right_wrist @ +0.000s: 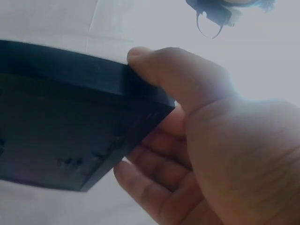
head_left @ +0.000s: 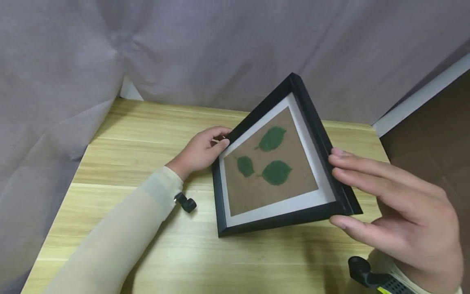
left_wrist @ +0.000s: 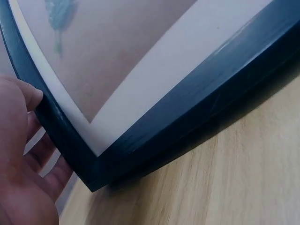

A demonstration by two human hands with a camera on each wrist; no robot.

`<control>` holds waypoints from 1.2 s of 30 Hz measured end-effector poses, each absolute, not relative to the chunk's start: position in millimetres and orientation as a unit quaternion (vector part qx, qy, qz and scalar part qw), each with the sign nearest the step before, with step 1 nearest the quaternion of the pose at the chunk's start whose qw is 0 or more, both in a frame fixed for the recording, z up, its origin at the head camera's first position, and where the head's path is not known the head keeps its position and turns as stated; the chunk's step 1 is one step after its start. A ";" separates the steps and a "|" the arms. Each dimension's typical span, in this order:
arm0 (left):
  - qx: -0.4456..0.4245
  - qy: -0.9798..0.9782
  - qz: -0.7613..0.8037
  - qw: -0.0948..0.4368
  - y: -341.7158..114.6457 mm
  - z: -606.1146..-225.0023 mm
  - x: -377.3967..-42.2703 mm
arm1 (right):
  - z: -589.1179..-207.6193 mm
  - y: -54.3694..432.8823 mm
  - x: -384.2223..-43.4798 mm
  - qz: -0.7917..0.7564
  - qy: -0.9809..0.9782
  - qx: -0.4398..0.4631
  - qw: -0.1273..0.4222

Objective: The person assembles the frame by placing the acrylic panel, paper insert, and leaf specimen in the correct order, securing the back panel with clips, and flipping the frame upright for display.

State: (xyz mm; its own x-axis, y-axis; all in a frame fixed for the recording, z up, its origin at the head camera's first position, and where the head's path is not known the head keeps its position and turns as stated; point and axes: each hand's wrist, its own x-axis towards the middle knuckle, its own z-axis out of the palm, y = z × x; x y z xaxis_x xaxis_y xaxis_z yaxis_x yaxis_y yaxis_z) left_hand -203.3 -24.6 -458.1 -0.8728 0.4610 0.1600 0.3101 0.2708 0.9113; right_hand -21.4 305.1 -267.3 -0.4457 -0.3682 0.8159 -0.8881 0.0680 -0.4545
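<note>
A black picture frame (head_left: pixel 275 221) stands tilted above the wooden table, its front facing the head camera. Inside it, a white mat (head_left: pixel 299 122) surrounds a brown sheet with three green leaves (head_left: pixel 276 173). My left hand (head_left: pixel 202 150) grips the left side, thumb on the front border and fingers curled behind. At the lower right corner, my right hand (head_left: pixel 411 208) holds the frame between the thumb at the bottom edge and fairly straight fingers along the side. The right wrist view shows the dark back (right_wrist: pixel 42 136) of the frame. In the left wrist view the lower corner (left_wrist: pixel 96 176) is close over the tabletop.
The light wooden table (head_left: pixel 121 163) extends under both arms. Grey cloth (head_left: pixel 205 49) hangs behind it and down the left side. On the right are a white strip (head_left: pixel 422 96) and a brown panel (head_left: pixel 433 126). Black camera mounts (head_left: pixel 186 203) sit at the wrists.
</note>
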 end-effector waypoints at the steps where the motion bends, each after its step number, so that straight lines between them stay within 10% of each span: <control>1: 0.244 0.795 0.551 0.069 -25.8 -458.2 -202.4 | -267.9 306.7 -23.2 0.509 -0.678 0.465 0.254; 19: 0.234 0.813 0.533 0.028 -60.5 -459.5 -183.2 | -265.4 305.6 -37.9 0.648 -0.626 0.361 0.238; 36: 0.245 0.839 0.484 -0.038 -84.4 -459.6 -157.4 | -272.3 333.8 -87.1 0.437 -0.835 0.150 0.299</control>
